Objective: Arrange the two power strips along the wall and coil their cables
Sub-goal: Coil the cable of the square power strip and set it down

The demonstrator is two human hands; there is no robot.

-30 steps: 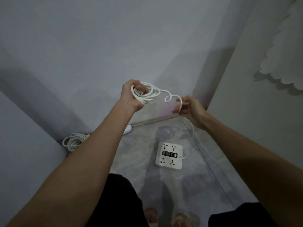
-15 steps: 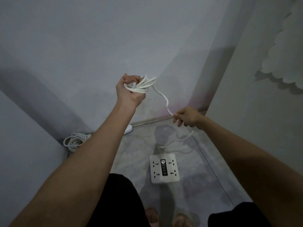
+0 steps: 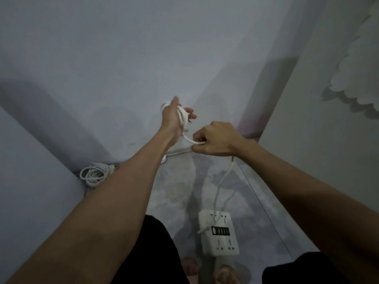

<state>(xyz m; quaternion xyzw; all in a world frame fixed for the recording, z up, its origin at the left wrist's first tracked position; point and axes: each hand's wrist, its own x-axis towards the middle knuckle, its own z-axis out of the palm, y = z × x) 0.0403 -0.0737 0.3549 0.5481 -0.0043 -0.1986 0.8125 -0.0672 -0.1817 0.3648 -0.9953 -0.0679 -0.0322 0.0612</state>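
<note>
A square white power strip (image 3: 219, 232) lies on the grey floor near my feet. Its white cable (image 3: 220, 185) rises from the strip to my hands. My left hand (image 3: 174, 117) is raised before the wall with several loops of that cable wound round it. Just to the right and lower, my right hand (image 3: 215, 140) pinches the cable's free run close to the left wrist. A second white power strip (image 3: 164, 160) shows only as an end behind my left forearm at the wall's foot. Its coiled cable (image 3: 94, 174) lies in the left corner.
A grey wall (image 3: 143, 58) runs across the view ahead, meeting a second wall at left. A pale panel (image 3: 328, 140) stands at the right. My bare toes (image 3: 223, 273) and dark shorts show at the bottom edge.
My right hand rose and moved left toward the left wrist, bringing the cable with it. The left hand turned, with more loops round it. The square power strip sits nearer my feet.
</note>
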